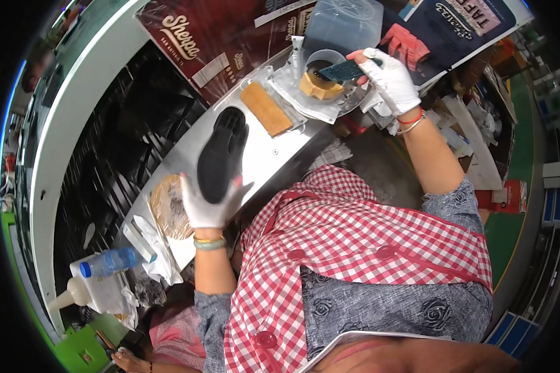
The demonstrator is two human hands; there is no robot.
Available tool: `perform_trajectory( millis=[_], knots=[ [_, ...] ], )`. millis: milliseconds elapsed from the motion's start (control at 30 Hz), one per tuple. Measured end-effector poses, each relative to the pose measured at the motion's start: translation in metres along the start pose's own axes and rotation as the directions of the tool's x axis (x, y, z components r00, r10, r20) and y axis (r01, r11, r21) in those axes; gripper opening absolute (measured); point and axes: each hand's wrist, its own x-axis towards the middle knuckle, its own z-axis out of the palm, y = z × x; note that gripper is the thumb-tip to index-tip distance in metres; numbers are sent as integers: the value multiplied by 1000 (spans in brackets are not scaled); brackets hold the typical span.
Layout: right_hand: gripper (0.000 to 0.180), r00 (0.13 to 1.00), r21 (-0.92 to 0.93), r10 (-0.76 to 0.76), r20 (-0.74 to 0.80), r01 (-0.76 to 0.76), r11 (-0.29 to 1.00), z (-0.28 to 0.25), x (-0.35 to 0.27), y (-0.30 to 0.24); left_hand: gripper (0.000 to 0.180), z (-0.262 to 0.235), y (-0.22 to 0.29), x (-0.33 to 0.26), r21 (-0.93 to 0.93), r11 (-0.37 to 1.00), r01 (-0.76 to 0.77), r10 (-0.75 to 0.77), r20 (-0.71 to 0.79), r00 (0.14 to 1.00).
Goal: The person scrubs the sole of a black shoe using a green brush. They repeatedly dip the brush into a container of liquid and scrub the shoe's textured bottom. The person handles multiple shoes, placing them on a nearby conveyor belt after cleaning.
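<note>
A black shoe sole (214,163) lies lengthwise on a shiny metal plate at the middle left. Its near end sits between the thumb and fingers of my left hand (206,205), which wears a white glove with bare fingertips. My right hand (389,81), gloved the same way, pinches a dark green flat strip (345,71); I cannot tell if it is a brush or a pad. The strip's far end is over a clear plastic cup (325,57) with dark residue inside. A yellow sponge-like block (320,89) is at the cup's near side.
A tan rectangular block (266,109) rests beyond the sole on the metal plate (270,151). Behind the cup stands a translucent plastic box (343,28). A water bottle (111,262) and a white squeeze bottle (74,294) are lower left. Another person's hand (129,360) shows at bottom left.
</note>
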Motion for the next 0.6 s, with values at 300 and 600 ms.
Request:
perform_trajectory(
  millis=[300, 600],
  knots=[
    [25, 997, 63, 56, 58, -60, 996, -5, 9, 23, 60, -18, -47, -24, -357, 871, 336, -340, 55, 939],
    [26, 965, 456, 217, 145, -260, 851, 18, -19, 23, 52, 17, -38, 12, -498, 821, 280, -186, 229, 955]
  ],
)
